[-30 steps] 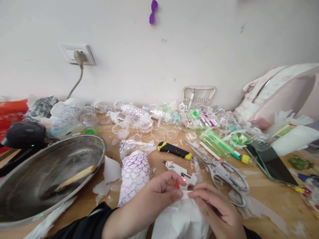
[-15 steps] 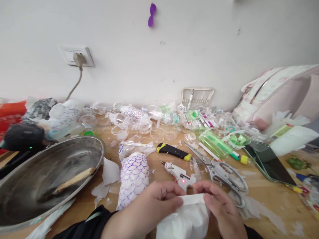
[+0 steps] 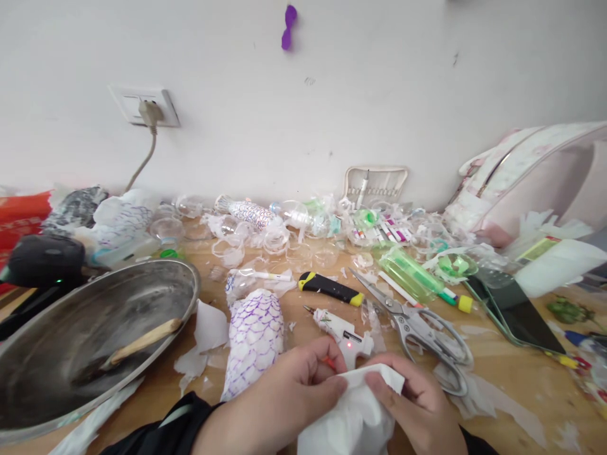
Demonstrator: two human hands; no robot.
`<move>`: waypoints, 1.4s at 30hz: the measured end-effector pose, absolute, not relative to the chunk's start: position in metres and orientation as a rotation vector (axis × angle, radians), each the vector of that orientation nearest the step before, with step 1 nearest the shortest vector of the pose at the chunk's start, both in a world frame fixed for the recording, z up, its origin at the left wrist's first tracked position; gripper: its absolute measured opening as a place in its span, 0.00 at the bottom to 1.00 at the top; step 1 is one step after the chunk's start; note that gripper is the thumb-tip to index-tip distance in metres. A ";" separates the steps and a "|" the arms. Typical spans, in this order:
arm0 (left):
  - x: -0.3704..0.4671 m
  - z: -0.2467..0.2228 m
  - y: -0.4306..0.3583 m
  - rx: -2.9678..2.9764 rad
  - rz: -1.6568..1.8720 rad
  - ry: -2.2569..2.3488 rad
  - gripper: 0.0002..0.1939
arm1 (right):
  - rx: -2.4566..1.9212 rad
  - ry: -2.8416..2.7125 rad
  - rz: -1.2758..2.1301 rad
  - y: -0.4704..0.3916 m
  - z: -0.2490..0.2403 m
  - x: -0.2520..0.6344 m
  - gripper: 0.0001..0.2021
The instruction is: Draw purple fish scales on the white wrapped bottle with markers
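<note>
Both hands pinch the upper edge of a white sheet of thin paper or tissue (image 3: 348,420) low in the view. My left hand (image 3: 294,385) grips its left corner between thumb and fingers. My right hand (image 3: 412,395) has its thumb pressed on the top edge, with the fingers behind. Just beyond them lies a white hot glue gun (image 3: 344,335) with a red light on. Left of my left hand rests a white stuffed form with purple drawn scales (image 3: 256,332). Large scissors (image 3: 422,325) lie partly open beyond my right hand.
A metal basin (image 3: 142,284) with a wooden-handled brush (image 3: 147,341) stands at left. A black-and-yellow utility knife (image 3: 329,289), a green plastic bottle (image 3: 410,275) and a phone (image 3: 515,313) lie further back. Plastic scraps and markers line the wall; a pink backpack (image 3: 531,183) sits at right.
My right hand has shifted left along the paper's top edge, its thumb now nearer my left hand. The paper looks more bunched. My left hand has barely moved.
</note>
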State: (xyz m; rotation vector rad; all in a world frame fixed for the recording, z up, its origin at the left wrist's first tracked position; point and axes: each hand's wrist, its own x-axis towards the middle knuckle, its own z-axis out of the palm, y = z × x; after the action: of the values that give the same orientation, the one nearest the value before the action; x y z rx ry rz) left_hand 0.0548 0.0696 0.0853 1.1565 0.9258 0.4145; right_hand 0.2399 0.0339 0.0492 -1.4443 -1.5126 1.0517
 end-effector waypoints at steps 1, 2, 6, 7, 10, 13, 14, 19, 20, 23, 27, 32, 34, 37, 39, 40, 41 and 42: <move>0.055 0.085 0.069 1.163 0.417 0.918 0.09 | -1.440 -1.542 1.025 0.034 0.049 0.241 0.13; 0.055 0.085 0.070 1.174 0.417 0.913 0.09 | -1.430 -1.561 0.992 0.035 0.049 0.242 0.12; 0.054 0.088 0.072 1.151 0.471 0.850 0.08 | -1.331 -1.573 0.874 0.038 0.052 0.243 0.06; 0.054 0.088 0.073 1.119 0.498 0.818 0.08 | -1.288 -1.568 0.855 0.039 0.054 0.242 0.06; 0.054 0.088 0.075 1.002 0.556 0.747 0.09 | -1.137 -1.553 0.818 0.044 0.059 0.239 0.06; 0.054 0.087 0.076 0.946 0.551 0.736 0.11 | -1.053 -1.574 0.781 0.045 0.062 0.237 0.05; 0.054 0.086 0.076 0.941 0.541 0.745 0.10 | -1.043 -1.588 0.771 0.045 0.062 0.237 0.05; 0.053 0.088 0.075 1.016 0.501 0.792 0.08 | -0.983 -1.651 0.779 0.043 0.061 0.239 0.06; 0.053 0.088 0.075 1.030 0.499 0.798 0.08 | -0.968 -1.668 0.771 0.043 0.062 0.239 0.07; 0.054 0.087 0.075 0.999 0.534 0.793 0.09 | -0.963 -1.684 0.724 0.042 0.063 0.237 0.07; 0.057 0.083 0.075 0.952 0.591 0.753 0.11 | -1.048 -1.617 0.820 0.033 0.055 0.236 0.08; 0.057 0.079 0.073 0.927 0.563 0.747 0.14 | -1.423 -1.388 1.053 0.024 0.043 0.241 0.12; 0.056 0.079 0.072 0.907 0.550 0.730 0.14 | -1.458 -1.412 1.149 0.027 0.044 0.242 0.11; 0.054 0.082 0.070 0.903 0.543 0.731 0.14 | -1.451 -1.358 1.233 0.034 0.051 0.241 0.16; 0.052 0.085 0.070 0.923 0.569 0.740 0.13 | -1.415 -1.241 1.326 0.036 0.055 0.239 0.19; 0.052 0.086 0.070 0.940 0.585 0.749 0.13 | -1.396 -1.180 1.373 0.037 0.056 0.238 0.20; 0.051 0.087 0.070 0.959 0.607 0.759 0.12 | -1.377 -1.126 1.414 0.038 0.057 0.237 0.21; 0.051 0.087 0.071 0.978 0.623 0.767 0.12 | -1.365 -1.072 1.441 0.038 0.057 0.236 0.21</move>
State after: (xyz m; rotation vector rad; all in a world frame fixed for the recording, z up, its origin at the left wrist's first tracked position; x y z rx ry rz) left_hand 0.0512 0.0710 0.0874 0.9776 0.7667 0.6233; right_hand 0.2358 0.0375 0.0574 -1.3649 -1.0716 1.4407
